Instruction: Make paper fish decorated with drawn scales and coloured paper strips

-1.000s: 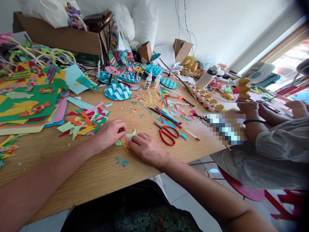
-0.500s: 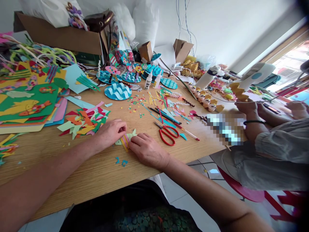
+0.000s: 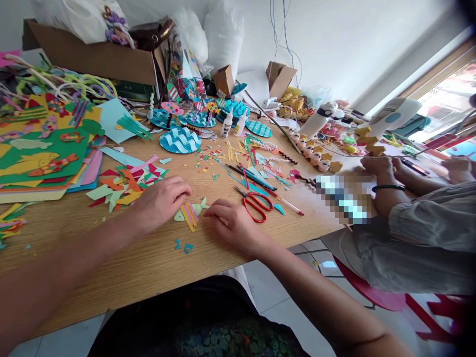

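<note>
A pale green paper fish [image 3: 202, 206] lies flat on the table, its tail at the right and a drawn eye at the left. Yellow and pink paper strips [image 3: 191, 216] cross its body at a slant. Just above the fish's head side hovers my left hand [image 3: 161, 202], fingers loosely bent, nothing seen in them. My right hand [image 3: 234, 223] rests by the tail with fingers stretched out; whether a fingertip touches the tail I cannot tell. Red-handled scissors [image 3: 257, 206] lie beyond my right hand. Two blue paper scraps [image 3: 188, 248] are nearer the table edge.
Colourful paper scraps [image 3: 128, 183] are piled at left, beside stacked craft sheets [image 3: 48, 144]. Blue wavy discs [image 3: 180, 140] and glue bottles [image 3: 226, 124] stand farther back. Pens [image 3: 290, 203] lie right of the scissors. At right, a co-worker's hands [image 3: 379, 168] hold a yellow zigzag piece.
My right hand has drawn back to the right and my left hand has moved slightly left, uncovering the fish and its strips. The view has shifted slightly.
</note>
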The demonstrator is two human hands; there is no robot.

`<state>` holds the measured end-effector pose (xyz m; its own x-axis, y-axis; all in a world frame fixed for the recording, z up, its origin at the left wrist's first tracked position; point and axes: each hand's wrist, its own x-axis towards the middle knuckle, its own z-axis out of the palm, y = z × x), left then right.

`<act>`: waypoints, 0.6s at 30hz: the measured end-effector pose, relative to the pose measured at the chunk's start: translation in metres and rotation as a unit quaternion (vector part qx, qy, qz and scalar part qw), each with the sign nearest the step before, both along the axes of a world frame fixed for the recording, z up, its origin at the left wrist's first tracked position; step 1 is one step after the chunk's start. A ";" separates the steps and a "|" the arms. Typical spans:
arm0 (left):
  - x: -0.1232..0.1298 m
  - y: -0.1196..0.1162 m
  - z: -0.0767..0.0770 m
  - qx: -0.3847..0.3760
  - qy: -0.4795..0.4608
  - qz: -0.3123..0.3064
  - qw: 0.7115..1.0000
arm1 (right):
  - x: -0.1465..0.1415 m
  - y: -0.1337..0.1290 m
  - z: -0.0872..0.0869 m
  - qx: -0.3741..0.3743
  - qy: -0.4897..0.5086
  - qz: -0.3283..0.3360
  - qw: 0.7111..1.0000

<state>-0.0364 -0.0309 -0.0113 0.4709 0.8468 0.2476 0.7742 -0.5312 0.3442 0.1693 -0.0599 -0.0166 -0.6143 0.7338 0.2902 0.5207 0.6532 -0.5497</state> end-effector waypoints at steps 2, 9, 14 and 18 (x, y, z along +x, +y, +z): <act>0.000 -0.015 -0.001 0.027 0.039 -0.055 0.997 | -0.001 0.006 0.010 -0.070 0.015 -0.035 0.997; 0.009 -0.060 -0.028 0.160 0.109 -0.132 0.972 | -0.020 0.030 0.021 -0.172 -0.075 -0.030 0.982; 0.013 -0.065 -0.032 0.172 0.153 -0.122 0.966 | -0.033 0.036 0.019 -0.191 -0.120 -0.011 0.974; 0.013 -0.066 -0.033 0.162 0.147 -0.117 0.969 | -0.037 0.038 0.017 -0.191 -0.143 -0.003 0.971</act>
<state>-0.0230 -0.0973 -0.0447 0.7307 0.6086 0.3092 0.6589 -0.7472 -0.0864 0.1326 -0.0218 0.0007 -0.6251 0.7582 -0.1855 0.6906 0.4265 -0.5841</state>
